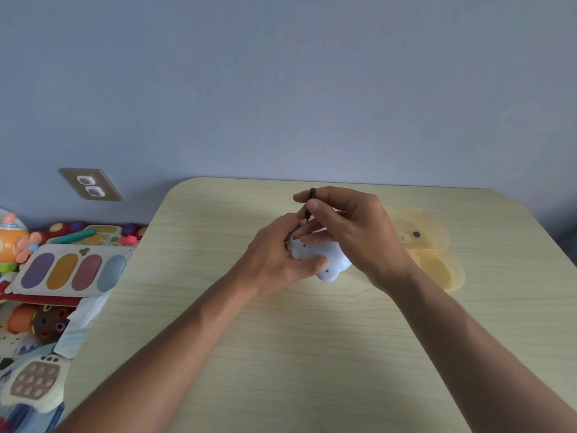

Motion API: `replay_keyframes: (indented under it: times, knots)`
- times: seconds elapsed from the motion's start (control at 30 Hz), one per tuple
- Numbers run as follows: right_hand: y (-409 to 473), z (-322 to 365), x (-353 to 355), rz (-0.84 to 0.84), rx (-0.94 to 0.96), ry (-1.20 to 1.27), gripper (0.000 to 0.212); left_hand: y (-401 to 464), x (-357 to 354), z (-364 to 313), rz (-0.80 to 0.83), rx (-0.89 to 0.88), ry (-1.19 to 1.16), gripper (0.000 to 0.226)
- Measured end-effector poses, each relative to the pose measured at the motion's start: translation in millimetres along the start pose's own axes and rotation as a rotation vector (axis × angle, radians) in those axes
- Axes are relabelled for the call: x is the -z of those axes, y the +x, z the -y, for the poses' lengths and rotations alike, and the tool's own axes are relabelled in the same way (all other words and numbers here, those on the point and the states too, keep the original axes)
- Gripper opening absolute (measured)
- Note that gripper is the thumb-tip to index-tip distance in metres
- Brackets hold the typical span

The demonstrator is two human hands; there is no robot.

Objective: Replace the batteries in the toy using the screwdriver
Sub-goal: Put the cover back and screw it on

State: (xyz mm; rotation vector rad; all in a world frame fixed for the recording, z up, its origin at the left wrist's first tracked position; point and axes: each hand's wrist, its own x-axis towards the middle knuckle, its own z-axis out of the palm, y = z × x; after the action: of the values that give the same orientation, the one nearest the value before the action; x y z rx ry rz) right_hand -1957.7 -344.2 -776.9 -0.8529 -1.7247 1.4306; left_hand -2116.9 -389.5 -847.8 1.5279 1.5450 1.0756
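A small pale blue plastic toy (332,260) lies on the light wooden table (281,354), underside up, with small dark screw holes showing. My left hand (278,257) grips it from the left, thumb on its near edge. My right hand (352,226) pinches a thin black screwdriver (310,201) held nearly upright, its tip pointing down at the top of the toy. The tip itself is hidden behind my fingers. No batteries are visible.
A translucent yellow bear-shaped container (427,248) lies just right of my right hand. Left of the table, a heap of colourful toys (62,276) fills the floor area. A wall socket (90,184) sits on the blue wall behind.
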Motion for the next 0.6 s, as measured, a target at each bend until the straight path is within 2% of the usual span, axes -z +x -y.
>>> replay_keyframes:
  times: [0.1,0.2,0.33,0.43,0.53,0.6]
  knots:
    - [1.3,-1.1,0.8,-0.031,0.007,-0.032,0.008,-0.8,-0.1,0.0,0.002,-0.006,-0.003,0.056]
    - [0.2,-1.2,2.9,-0.066,0.009,-0.045,0.019,0.0,-0.1,1.9,0.006,0.004,-0.014,0.062]
    - [-9.9,8.9,21.6,-0.144,0.026,0.059,0.012,-1.2,-0.6,-1.7,-0.005,-0.021,-0.017,0.066]
    - [-29.7,16.3,52.3,-0.19,0.027,-0.102,0.002,-0.6,-1.6,-0.2,-0.009,-0.042,-0.06,0.066]
    - [-57.5,16.5,86.2,-0.198,0.004,-0.321,0.009,-1.6,-2.8,0.9,-0.009,-0.048,-0.073,0.066]
    - [-77.7,12.5,103.5,-0.143,0.024,-0.503,0.014,-2.6,-3.3,0.1,-0.016,-0.061,-0.047,0.065]
